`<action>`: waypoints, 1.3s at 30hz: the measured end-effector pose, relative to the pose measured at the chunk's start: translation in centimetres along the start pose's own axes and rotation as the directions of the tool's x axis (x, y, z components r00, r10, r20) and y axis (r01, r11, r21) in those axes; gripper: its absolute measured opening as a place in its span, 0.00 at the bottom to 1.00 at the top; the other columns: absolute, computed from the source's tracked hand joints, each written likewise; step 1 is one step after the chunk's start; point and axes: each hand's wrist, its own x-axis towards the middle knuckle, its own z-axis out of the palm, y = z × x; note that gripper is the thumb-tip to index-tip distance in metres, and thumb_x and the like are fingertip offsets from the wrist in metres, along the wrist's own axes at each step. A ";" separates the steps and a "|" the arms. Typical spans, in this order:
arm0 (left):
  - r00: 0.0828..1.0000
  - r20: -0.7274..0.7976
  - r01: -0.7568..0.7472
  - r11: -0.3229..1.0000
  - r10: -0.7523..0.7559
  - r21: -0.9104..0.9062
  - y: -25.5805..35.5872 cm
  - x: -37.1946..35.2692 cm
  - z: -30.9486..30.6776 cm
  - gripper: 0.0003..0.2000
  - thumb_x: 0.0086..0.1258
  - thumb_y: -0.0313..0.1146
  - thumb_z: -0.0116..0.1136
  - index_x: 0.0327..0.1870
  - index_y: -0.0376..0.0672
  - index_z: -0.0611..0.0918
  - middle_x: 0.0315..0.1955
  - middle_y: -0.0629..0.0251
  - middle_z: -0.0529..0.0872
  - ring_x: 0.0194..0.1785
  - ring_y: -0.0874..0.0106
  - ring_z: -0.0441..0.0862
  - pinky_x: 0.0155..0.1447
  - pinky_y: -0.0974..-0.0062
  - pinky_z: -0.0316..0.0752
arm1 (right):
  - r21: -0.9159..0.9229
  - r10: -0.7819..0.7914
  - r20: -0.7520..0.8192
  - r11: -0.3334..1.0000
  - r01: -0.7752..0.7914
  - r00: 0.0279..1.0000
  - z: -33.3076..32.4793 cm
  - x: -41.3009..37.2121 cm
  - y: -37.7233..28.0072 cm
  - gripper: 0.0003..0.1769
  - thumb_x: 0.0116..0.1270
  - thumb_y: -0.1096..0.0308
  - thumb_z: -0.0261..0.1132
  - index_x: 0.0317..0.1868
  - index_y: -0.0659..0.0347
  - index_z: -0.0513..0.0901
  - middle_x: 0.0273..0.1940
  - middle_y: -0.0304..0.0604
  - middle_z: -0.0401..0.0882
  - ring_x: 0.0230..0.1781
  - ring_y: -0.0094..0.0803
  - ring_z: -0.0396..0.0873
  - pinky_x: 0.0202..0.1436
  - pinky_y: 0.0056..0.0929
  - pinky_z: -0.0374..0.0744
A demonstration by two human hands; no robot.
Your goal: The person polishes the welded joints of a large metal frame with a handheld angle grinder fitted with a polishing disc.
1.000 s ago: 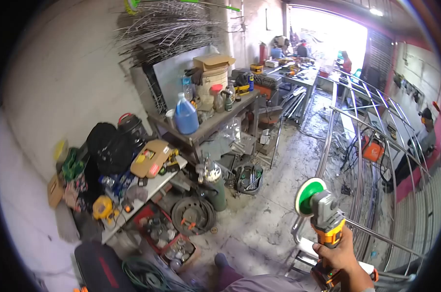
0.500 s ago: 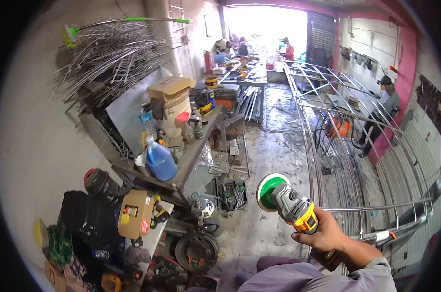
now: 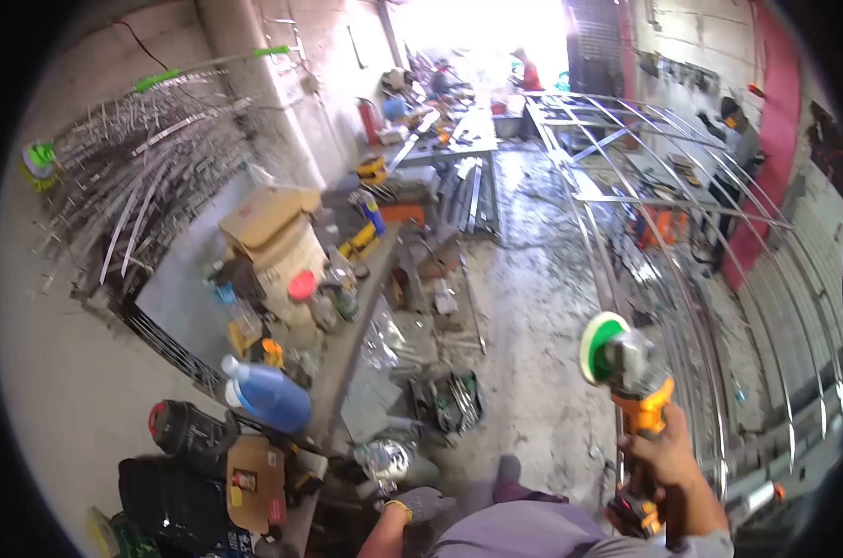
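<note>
My right hand [image 3: 662, 451] is wrapped round the body of a yellow and grey power tool [image 3: 640, 372], held upright at the lower right. A round pad [image 3: 605, 348] with a green face and pale rim sits on the tool's head. The battery end shows below the hand. At bottom centre is my left hand [image 3: 423, 504] in a grey glove with a yellow cuff; its fingers are blurred against the dark clutter, beside my clothed leg. Right of the tool stands a large frame of shiny metal tubes [image 3: 589, 198].
A workbench [image 3: 352, 349] on the left bears a blue jug [image 3: 271, 395], bottles and a cardboard box [image 3: 265, 219]. A tool bin [image 3: 449, 402] lies on the floor. A person [image 3: 740, 139] stands behind the frame at right; others are at the far table.
My right hand has moved right with the power tool, which now stands more upright. My gloved left hand has come into view at the bottom. The view has shifted.
</note>
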 end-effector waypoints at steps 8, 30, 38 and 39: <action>0.996 -0.088 -0.008 0.982 0.025 0.187 -2.0 12.4 -21.0 0.35 0.86 0.62 0.46 0.48 0.33 0.92 0.54 0.40 0.92 0.58 0.40 0.89 0.66 0.49 0.80 | 0.134 -0.122 -0.434 0.971 0.198 0.893 -7.2 12.2 4.9 0.33 0.60 0.83 0.74 0.63 0.64 0.69 0.37 0.45 0.82 0.24 0.32 0.83 0.25 0.33 0.84; 0.937 -0.048 -0.326 0.917 0.345 0.228 -6.8 61.7 -57.6 0.31 0.84 0.58 0.50 0.60 0.37 0.90 0.59 0.40 0.91 0.61 0.42 0.89 0.65 0.50 0.81 | -0.027 -0.204 -0.478 0.976 0.218 0.854 -2.5 62.4 -11.6 0.23 0.63 0.83 0.73 0.57 0.66 0.75 0.32 0.44 0.81 0.20 0.35 0.83 0.23 0.33 0.85; 0.971 0.064 -0.238 0.939 0.229 0.249 -0.3 66.4 -80.0 0.34 0.87 0.61 0.45 0.52 0.33 0.91 0.51 0.35 0.92 0.56 0.38 0.90 0.63 0.45 0.80 | -0.044 -0.274 -0.348 0.960 0.276 0.896 -2.3 85.4 -18.6 0.36 0.54 0.76 0.81 0.65 0.63 0.82 0.46 0.30 0.83 0.43 0.20 0.79 0.49 0.25 0.78; 0.972 0.054 -0.234 0.942 0.228 0.239 -0.2 68.3 -81.9 0.35 0.86 0.61 0.45 0.51 0.33 0.92 0.50 0.35 0.92 0.56 0.38 0.90 0.63 0.45 0.80 | -0.057 -0.275 -0.334 0.961 0.272 0.902 -2.9 88.4 -18.7 0.36 0.54 0.75 0.81 0.65 0.63 0.82 0.46 0.30 0.83 0.43 0.20 0.79 0.49 0.25 0.78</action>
